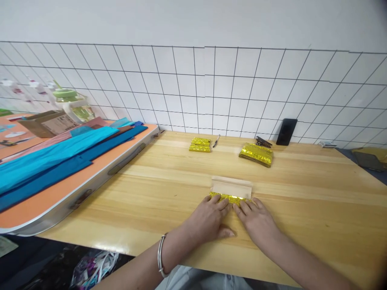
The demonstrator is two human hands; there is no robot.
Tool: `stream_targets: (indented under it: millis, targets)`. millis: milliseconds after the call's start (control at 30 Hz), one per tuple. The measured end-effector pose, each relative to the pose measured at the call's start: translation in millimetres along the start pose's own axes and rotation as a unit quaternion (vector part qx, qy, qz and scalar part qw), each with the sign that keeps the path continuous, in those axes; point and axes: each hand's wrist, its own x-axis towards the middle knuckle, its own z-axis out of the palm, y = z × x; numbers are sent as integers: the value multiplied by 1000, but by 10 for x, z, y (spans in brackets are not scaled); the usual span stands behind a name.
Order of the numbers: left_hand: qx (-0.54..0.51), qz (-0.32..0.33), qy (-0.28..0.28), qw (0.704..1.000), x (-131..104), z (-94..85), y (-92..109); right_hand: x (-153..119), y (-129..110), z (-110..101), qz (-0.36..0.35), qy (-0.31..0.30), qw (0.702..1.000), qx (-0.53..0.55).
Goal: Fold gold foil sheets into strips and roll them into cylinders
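Unclenched, left hand (210, 217) and right hand (256, 221) are pressing folded gold-foil paper (233, 198). Wood-grain desk (169, 181) is adjoining white tiled wall (226, 90).

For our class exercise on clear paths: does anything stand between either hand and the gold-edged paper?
Nothing visible does: the left hand and the right hand both touch the near, golden part of the gold-edged paper.

Bright, even light. White glare on glossy light-wood tabletop (151, 201), front edge. Green-lidded clear plastic jug (65, 95) at left blurred. Edges stretched wide-angle, right corners darkened.
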Motion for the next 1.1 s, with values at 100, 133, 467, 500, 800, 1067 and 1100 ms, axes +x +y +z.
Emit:
stream_targets:
  millis: [100,133,467,500,800,1067,1100]
  targets:
    - [2,20,-6,1000,-1,-7,-64,-23,29,16,-11,-6,1000,-15]
    - [0,26,-5,1000,-6,-9,-88,-34,38,27,-10,-8,1000,-19]
    - [-39,47,-3,998,-79,-3,-258,-108,128,97,-20,-19,999,-26]
    - [-42,43,-3,998,-81,-5,-260,-114,141,96,-20,-17,999,-25]
    - [-57,38,-4,998,-104,-7,-308,-213,252,138,-21,8,1000,-8]
    - [-61,49,-10,997,-150,-25,-386,-320,336,159,-20,13,1000,-9]
    - [-61,48,-10,997,-162,-24,-401,-328,343,163,-20,16,1000,-8]
